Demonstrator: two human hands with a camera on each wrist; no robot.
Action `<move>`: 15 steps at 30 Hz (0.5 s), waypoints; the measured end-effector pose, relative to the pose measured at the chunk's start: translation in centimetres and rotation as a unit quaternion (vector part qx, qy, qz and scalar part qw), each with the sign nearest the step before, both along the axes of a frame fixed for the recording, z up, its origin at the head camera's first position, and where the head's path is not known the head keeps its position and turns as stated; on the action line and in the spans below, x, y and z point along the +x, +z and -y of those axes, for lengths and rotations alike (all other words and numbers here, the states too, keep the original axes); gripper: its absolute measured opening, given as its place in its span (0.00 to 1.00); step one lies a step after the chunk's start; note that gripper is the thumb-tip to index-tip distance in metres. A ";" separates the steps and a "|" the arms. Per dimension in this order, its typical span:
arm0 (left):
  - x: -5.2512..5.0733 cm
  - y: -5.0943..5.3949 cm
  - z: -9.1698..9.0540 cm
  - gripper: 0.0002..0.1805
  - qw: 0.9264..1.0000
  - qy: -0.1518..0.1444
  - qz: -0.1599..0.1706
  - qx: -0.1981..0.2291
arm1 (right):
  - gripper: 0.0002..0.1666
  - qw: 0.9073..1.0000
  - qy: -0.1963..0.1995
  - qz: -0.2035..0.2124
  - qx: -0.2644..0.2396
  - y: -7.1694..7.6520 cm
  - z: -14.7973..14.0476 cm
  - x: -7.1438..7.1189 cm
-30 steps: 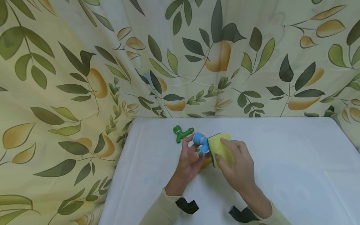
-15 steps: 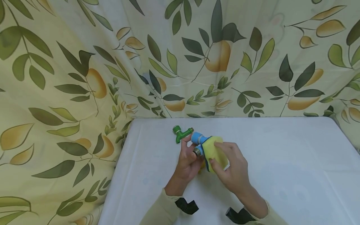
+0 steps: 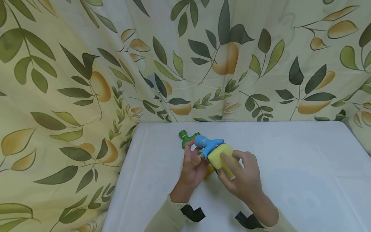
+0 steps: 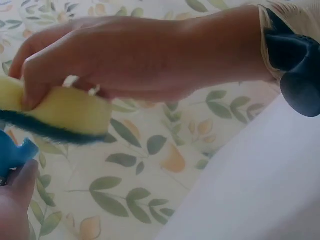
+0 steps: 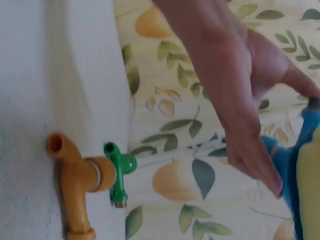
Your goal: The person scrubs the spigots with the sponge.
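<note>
My left hand [image 3: 192,167] grips a blue plastic tap [image 3: 209,145] by its ends, fingers and thumb round it. In my right hand [image 3: 246,174] is a yellow sponge [image 3: 221,158] with a dark scouring side, pinched between fingers and thumb. The dark side lies against or very near the tap's lower side. In the left wrist view the sponge [image 4: 75,112] is just above the blue tap [image 4: 15,152]. The right wrist view shows the left hand [image 5: 235,95] on the tap [image 5: 285,165], partly covered by the sponge [image 5: 309,185].
A green tap [image 3: 185,138] lies on the white table [image 3: 290,167] beyond the left hand. An orange-yellow tap [image 5: 75,185] also lies there, mostly hidden behind the hands in the head view. A leaf-patterned cloth [image 3: 162,64] hangs behind and to the left.
The blue tap has turned in my left hand, so more of its body shows. The sponge moved left, then lower along the tap, with my right hand.
</note>
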State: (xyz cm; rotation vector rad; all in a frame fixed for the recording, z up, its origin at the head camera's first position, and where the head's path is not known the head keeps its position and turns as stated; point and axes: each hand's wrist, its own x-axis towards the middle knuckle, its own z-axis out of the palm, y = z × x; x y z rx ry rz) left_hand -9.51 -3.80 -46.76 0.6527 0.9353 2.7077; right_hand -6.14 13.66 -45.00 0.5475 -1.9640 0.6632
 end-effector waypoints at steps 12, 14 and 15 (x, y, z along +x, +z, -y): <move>-0.2 0.2 0.9 0.45 0.997 -0.059 -0.042 0.026 | 0.28 0.993 0.025 0.101 -0.055 0.1 -1.9 0.0; -0.2 0.2 1.0 0.47 0.996 -0.067 -0.048 0.021 | 0.27 0.991 0.030 0.119 -0.058 0.3 -2.1 0.1; -0.2 0.2 1.1 0.48 0.996 -0.068 -0.049 0.013 | 0.27 0.989 0.040 0.127 -0.059 0.5 -2.2 0.1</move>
